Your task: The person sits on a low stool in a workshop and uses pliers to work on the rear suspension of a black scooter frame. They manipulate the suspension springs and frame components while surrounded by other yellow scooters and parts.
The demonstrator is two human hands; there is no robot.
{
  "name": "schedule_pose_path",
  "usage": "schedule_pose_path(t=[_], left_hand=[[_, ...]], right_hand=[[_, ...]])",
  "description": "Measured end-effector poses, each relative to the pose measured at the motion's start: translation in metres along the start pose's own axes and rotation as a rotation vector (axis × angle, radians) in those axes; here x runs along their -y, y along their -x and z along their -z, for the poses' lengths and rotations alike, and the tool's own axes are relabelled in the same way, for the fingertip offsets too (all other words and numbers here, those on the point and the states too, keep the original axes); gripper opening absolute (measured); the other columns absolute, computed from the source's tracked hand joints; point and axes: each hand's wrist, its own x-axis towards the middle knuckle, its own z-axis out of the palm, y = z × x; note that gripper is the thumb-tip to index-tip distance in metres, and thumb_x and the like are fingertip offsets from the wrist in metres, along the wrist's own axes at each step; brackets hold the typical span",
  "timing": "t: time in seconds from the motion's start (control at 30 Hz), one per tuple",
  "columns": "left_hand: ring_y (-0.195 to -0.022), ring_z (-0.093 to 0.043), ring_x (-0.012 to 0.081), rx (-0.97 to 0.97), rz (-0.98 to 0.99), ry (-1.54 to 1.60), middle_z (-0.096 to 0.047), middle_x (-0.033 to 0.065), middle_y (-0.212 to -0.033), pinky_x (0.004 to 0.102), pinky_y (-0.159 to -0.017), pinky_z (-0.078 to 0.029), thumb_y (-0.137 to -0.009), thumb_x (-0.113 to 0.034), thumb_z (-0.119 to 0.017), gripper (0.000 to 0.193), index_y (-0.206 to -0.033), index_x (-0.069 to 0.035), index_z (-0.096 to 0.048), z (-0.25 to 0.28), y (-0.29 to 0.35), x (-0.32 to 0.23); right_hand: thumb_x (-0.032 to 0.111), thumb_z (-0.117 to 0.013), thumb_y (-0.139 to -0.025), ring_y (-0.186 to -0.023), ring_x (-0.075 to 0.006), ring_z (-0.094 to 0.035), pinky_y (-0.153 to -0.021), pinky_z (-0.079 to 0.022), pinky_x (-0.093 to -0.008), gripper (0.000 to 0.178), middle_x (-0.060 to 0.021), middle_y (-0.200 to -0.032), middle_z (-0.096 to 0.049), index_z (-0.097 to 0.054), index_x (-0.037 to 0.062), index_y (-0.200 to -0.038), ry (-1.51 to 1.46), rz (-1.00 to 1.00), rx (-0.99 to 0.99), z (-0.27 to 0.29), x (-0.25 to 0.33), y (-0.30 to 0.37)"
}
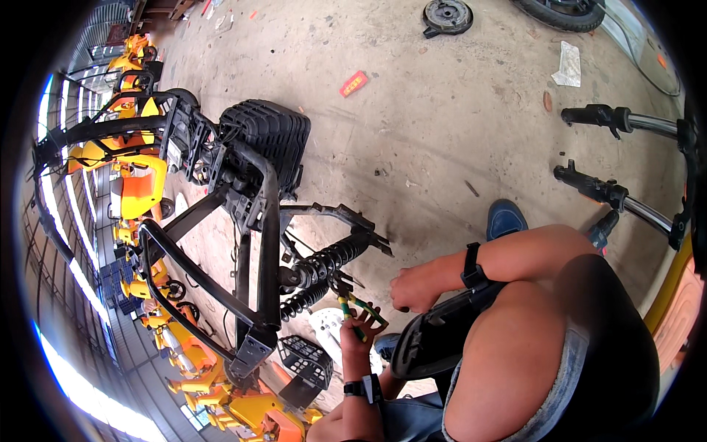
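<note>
your left hand grasps the pliers, pointing up toward the black spring; your curled right hand lies apart rightward, contents unclear.

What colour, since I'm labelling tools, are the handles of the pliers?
Green and yellow; the pliers' handles show best in the head view.

Loads of yellow scooters, left side
Red packet, paper scrap and tyre just sitting on the floor.

My left grip is curled at the end of its forearm; my right grip is balled, its arm bent.
</note>
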Motion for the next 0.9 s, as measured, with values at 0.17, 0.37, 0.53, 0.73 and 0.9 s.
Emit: schedule_pose_path(t=[0.17, 0.37, 0.53, 0.73, 0.9], left_hand=[[-0.131, -0.043, 0.0469, -0.005, 0.008, 0.01, -0.052, 0.0207, -0.134, 0.0768, -0.097, -0.032, -0.07, -0.005, -0.049, 0.035, -0.102, -0.017, -0.053, 0.003, 0.0, 0.0], [-0.13, -0.045, 0.0464, -0.016, 0.005, 0.0, -0.053, 0.0205, -0.133, 0.0762, -0.096, -0.034, -0.069, -0.005, -0.05, 0.037, -0.104, -0.018, -0.051, 0.004, 0.0, 0.002], [-0.129, -0.046, 0.0463, -0.024, 0.028, 0.023, -0.054, 0.0189, -0.132, 0.0764, -0.095, -0.034, -0.07, -0.005, -0.05, 0.037, -0.104, -0.018, -0.052, 0.008, -0.003, 0.002], [-0.128, -0.046, 0.0448, -0.013, -0.02, -0.036, -0.054, 0.0183, -0.132, 0.076, -0.098, -0.031, -0.073, -0.012, -0.052, 0.032, -0.104, -0.02, -0.055, 0.015, -0.01, 0.003], [-0.129, -0.046, 0.0441, 0.001, -0.004, -0.034, -0.054, 0.0179, -0.131, 0.0764, -0.098, -0.031, -0.077, -0.013, -0.054, 0.028, -0.104, -0.022, -0.056, 0.02, -0.019, -0.004]], right_hand=[[0.009, -0.058, -0.074, -0.088, -0.0397, -0.064, -0.082, -0.048, -0.0512, 0.024, -0.0187, -0.088, -0.069, -0.07, 0.003, -0.094, -0.006, 0.0, -0.019, -0.001, -0.001, 0.002], [0.011, -0.057, -0.076, -0.089, -0.0392, -0.064, -0.083, -0.048, -0.052, 0.023, -0.0185, -0.089, -0.069, -0.07, 0.0036, -0.094, -0.002, -0.03, -0.002, -0.001, 0.002, 0.004], [0.012, -0.057, -0.076, -0.09, -0.0393, -0.064, -0.083, -0.048, -0.0529, 0.024, -0.0184, -0.09, -0.069, -0.07, 0.0036, -0.094, 0.002, -0.026, -0.007, -0.003, 0.001, 0.002], [0.012, -0.057, -0.076, -0.089, -0.0395, -0.064, -0.082, -0.048, -0.0531, 0.025, -0.0186, -0.089, -0.069, -0.07, 0.0029, -0.094, 0.013, -0.026, 0.017, -0.005, -0.001, 0.0], [0.017, -0.059, -0.078, -0.1, -0.0341, -0.061, -0.082, -0.046, -0.0525, 0.023, -0.0115, -0.09, -0.07, -0.072, 0.008, -0.093, 0.06, -0.06, 0.064, -0.01, -0.005, -0.003]])
